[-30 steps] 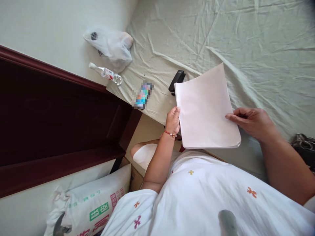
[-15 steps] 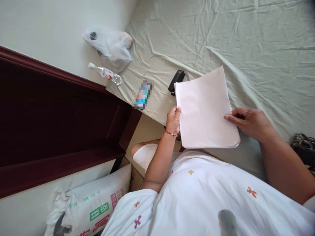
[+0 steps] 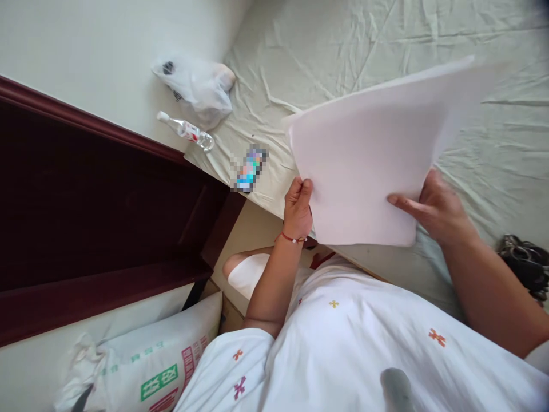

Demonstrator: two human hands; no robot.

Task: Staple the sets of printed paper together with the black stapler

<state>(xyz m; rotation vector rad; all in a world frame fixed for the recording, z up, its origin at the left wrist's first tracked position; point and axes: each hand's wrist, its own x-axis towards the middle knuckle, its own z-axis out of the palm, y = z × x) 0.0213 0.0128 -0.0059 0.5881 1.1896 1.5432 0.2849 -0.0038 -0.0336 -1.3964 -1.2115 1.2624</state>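
Observation:
Between my two hands is a stack of white paper sheets (image 3: 360,160), raised above the cloth-covered table (image 3: 309,51) and tilted, its far right corner blurred. My left hand (image 3: 298,206), with a red beaded bracelet at the wrist, pinches the left edge, thumb on top. On the right edge my right hand (image 3: 441,206) is closed, its thumb lying flat over the top sheet and its other fingers hidden behind the paper. Left of the sheets a phone (image 3: 251,169), its screen pixelated, lies near the table's edge.
A clear plastic bottle (image 3: 186,131) lies by the wall, near a white plastic bag (image 3: 197,86) with something inside. Dark objects with metal rings (image 3: 523,260) sit at the far right. Below left are a dark red wooden panel (image 3: 94,212) and a printed white sack (image 3: 150,355).
The stack has been lifted and tipped, its far right corner swinging up and outward. My right hand has shifted its fingers behind the sheets. The black stapler is now hidden behind the paper.

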